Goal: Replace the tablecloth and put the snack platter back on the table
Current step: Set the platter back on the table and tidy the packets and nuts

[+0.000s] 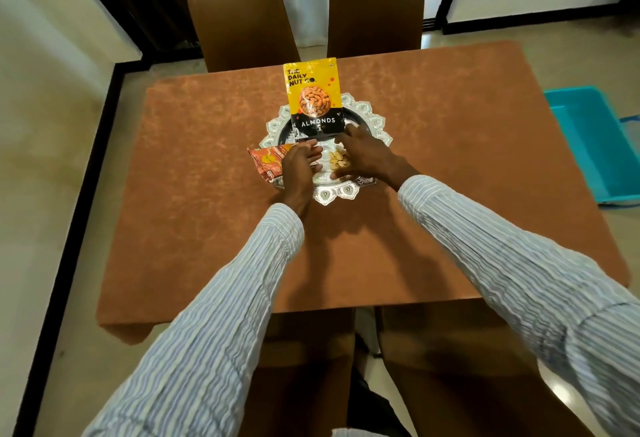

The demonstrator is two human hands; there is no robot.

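The brown tablecloth [433,159] already lay flat over the surface, hanging a little past the near edge, and the silver snack platter [367,118] sat on it near the middle, slightly toward the far side where two chairs [242,17] stood. Both hands were down on the platter's near half. The left hand [298,163] rested on an orange snack packet [266,163] that overhung the platter's left rim, its fingers [308,151] loosely spread rather than pinched; whether they actually gripped the packet could not be told. The right hand [360,152] lay with splayed fingers [349,132] over a clear packet of pale nuts [337,161], touching the foot of the upright yellow almonds pouch [313,95]. The step in hand looked like tidying the snacks, so the work seemed close to finished. To do it well, the orange packet probably needed drawing inward until it sat fully within the rim, with the right hand steadying the tall pouch, which appeared likely to topple if nudged at its base. Pressing down lightly, not sliding the platter, should have kept the cloth from wrinkling. A blue tub [595,146] stood on the floor to the right, well apart.
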